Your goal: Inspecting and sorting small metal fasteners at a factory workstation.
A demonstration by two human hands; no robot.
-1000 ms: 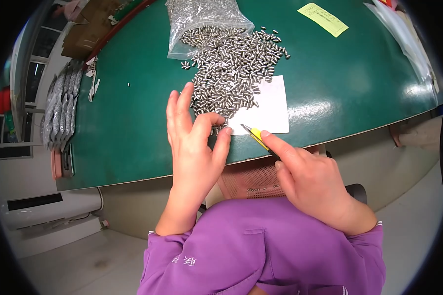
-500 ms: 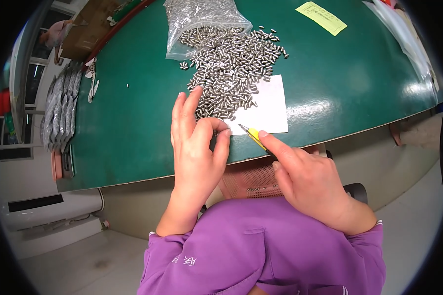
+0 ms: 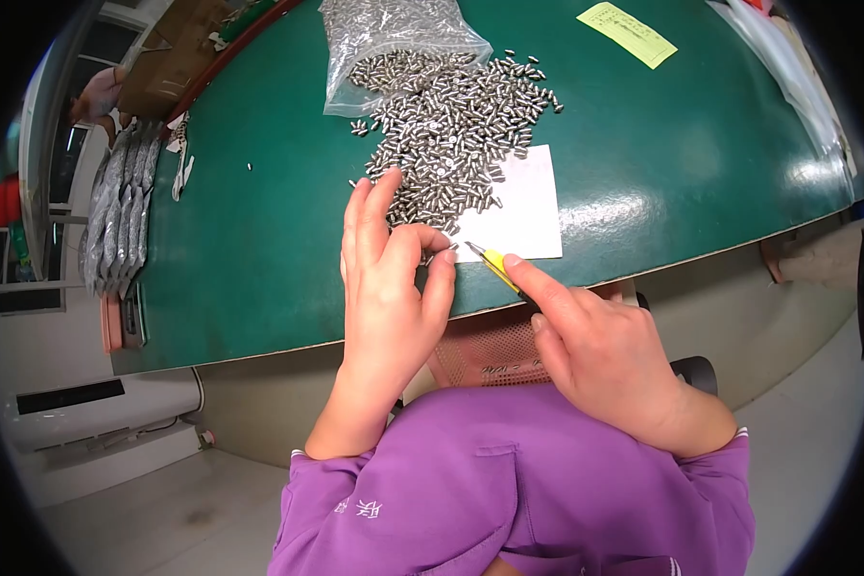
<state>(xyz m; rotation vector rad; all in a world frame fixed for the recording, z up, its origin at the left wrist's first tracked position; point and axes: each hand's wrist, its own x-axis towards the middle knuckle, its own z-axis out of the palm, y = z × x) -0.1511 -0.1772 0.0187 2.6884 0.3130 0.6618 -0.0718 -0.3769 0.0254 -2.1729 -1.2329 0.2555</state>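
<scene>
My left hand [image 3: 386,278] pinches a small metal piece [image 3: 455,247] between thumb and forefinger, its other fingers raised beside the pile. The piece is mostly covered by the fingertips. In my right hand [image 3: 600,341] is a yellow-and-black tool [image 3: 494,260] with a slim pointed metal tip, my forefinger laid along its handle. That tip points at the pinched piece, close to it; whether they touch I cannot tell. Beyond both hands lies a heap of small silvery metal pins [image 3: 442,144], partly on a white sheet of paper [image 3: 533,206].
A clear plastic bag [image 3: 394,38] spills pins onto the green table [image 3: 259,259]. At the far right lie a yellow slip [image 3: 627,35] and plastic sheeting [image 3: 787,77]. Filled bags [image 3: 120,216] hang by the left edge. Another person's hand [image 3: 99,94] shows at far left.
My left hand has shifted slightly right, bringing its fingertips nearer the tool's tip. My right hand and the tool are nearly still. At far left, the other person's hand has moved.
</scene>
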